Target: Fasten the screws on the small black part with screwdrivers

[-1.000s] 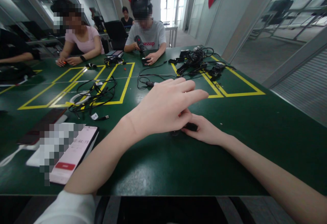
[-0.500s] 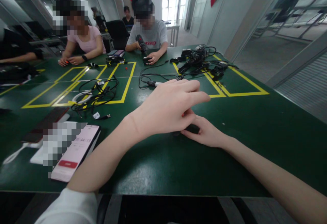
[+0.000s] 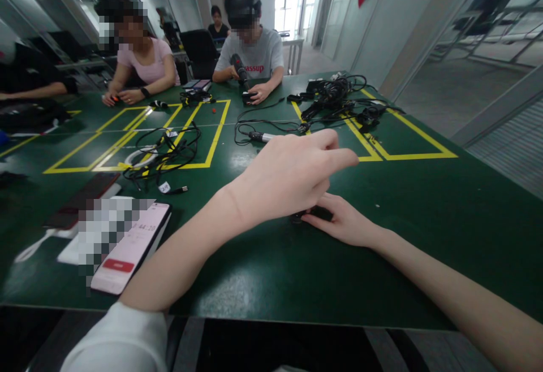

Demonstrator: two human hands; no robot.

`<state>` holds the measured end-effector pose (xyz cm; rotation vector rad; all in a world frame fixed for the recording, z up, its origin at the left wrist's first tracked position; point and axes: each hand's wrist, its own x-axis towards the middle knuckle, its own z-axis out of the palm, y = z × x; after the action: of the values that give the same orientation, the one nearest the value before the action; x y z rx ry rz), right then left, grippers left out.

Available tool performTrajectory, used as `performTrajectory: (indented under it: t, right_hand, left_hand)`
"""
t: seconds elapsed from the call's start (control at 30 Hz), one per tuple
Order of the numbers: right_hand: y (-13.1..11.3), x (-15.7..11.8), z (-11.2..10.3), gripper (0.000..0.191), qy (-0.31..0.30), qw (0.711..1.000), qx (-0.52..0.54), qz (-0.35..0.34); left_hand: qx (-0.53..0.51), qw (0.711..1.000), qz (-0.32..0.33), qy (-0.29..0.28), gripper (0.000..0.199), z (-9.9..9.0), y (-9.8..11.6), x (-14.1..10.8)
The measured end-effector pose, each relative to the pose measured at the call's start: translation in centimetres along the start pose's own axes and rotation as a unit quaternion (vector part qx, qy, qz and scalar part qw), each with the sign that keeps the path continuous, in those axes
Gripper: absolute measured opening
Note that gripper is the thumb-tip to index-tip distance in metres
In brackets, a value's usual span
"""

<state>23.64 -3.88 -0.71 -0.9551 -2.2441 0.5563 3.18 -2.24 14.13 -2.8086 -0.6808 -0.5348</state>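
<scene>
My left hand (image 3: 288, 174) is over the middle of the green table (image 3: 263, 281), its back toward me and its fingers bent in a pinch. Whatever its fingertips hold is hidden behind the hand. Just below and to the right, close to the tabletop, my right hand (image 3: 345, 219) has thumb and fingers closed around a small black object (image 3: 297, 217). Only a dark edge of that object shows, so its kind is unclear. Both hands are close together, the left one partly covering the right fingertips.
A lit phone (image 3: 123, 253) and a dark red phone (image 3: 85, 199) lie at left. Tangled black cables (image 3: 163, 154) lie beyond them; a bigger cable heap (image 3: 335, 98) sits at far right. Yellow tape (image 3: 216, 134) marks the table. Across it, a person (image 3: 250, 55) holds a black tool (image 3: 240, 69).
The whole view has shifted slightly. My left fingers have curled closer together, covering the small gap and red spot seen before near the fingertips. My right hand stays at the black object.
</scene>
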Motion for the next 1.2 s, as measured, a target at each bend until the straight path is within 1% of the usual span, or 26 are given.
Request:
performTrajectory:
  t: [0.17, 0.3, 0.5, 0.57, 0.67, 0.83, 1.03, 1.2]
  right_hand:
    - [-0.2, 0.0, -0.1, 0.018, -0.003, 1.000, 0.006, 0.012]
    - [-0.1, 0.0, -0.1, 0.019, -0.008, 1.000, 0.009, 0.018]
    - [-0.1, -0.1, 0.0, 0.017, -0.002, 1.000, 0.009, 0.015]
    - [-0.2, -0.1, 0.0, 0.014, 0.001, 1.000, 0.014, 0.022]
    - [-0.5, 0.0, -0.1, 0.016, 0.003, 0.999, 0.020, 0.030]
    - [-0.5, 0.0, -0.2, 0.018, -0.005, 1.000, 0.009, 0.023]
    - [-0.3, 0.0, -0.2, 0.018, -0.011, 1.000, 0.009, 0.020]
    - [-0.2, 0.0, -0.3, 0.018, -0.008, 1.000, 0.012, 0.017]
  left_hand:
    - [0.012, 1.000, 0.009, 0.009, 0.039, 0.4, 0.1, 0.1]
    - [0.014, 1.000, 0.022, 0.009, 0.036, 0.4, 0.3, 0.2]
    - [-0.015, 1.000, 0.009, -0.002, 0.034, 0.2, 0.2, 0.3]
    - [-0.034, 0.999, 0.025, -0.004, 0.032, 0.2, 0.1, 0.2]
    - [-0.056, 0.997, 0.056, -0.001, 0.030, 0.1, 0.0, 0.1]
    - [-0.069, 0.996, 0.064, -0.006, 0.036, -0.2, -0.3, 0.0]
    - [-0.090, 0.995, 0.039, -0.015, 0.040, -0.5, -1.2, -0.2]
    - [-0.090, 0.996, 0.019, -0.004, 0.056, -0.7, -1.3, -0.2]
